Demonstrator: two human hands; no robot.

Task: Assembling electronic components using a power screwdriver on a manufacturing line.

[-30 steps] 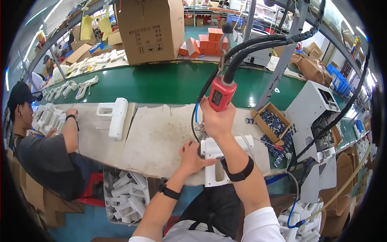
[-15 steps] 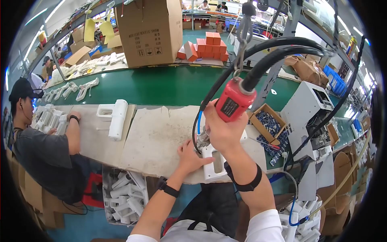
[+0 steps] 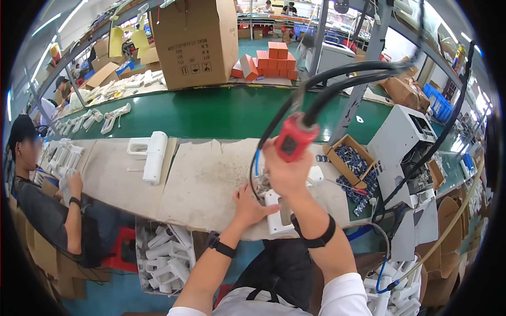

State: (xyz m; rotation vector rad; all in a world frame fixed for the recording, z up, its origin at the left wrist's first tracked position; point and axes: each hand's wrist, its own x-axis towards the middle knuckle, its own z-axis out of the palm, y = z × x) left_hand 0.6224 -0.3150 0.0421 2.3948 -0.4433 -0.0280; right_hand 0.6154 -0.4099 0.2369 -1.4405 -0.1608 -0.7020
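Observation:
My right hand is wrapped around a red hand-held power tool, hung from above with thick black cables at its top. Below it on the worktop lies a white gun-shaped plastic housing. My left hand steadies this housing, the thumb pressed on its handle and the fingers bent along its left side. Where the tool's lower end meets the housing, small metallic parts show beside a thin blue tube. My right hand hides much of the contact.
Another white housing lies to the left. On the right are an open carton of small blue parts, a red-handled screwdriver and a white machine. A co-worker sits left. Behind runs a green conveyor.
My right hand and the red tool have shifted slightly left and down. My left hand stays in place. The co-worker has drawn back from the bench, hands now nearer the body.

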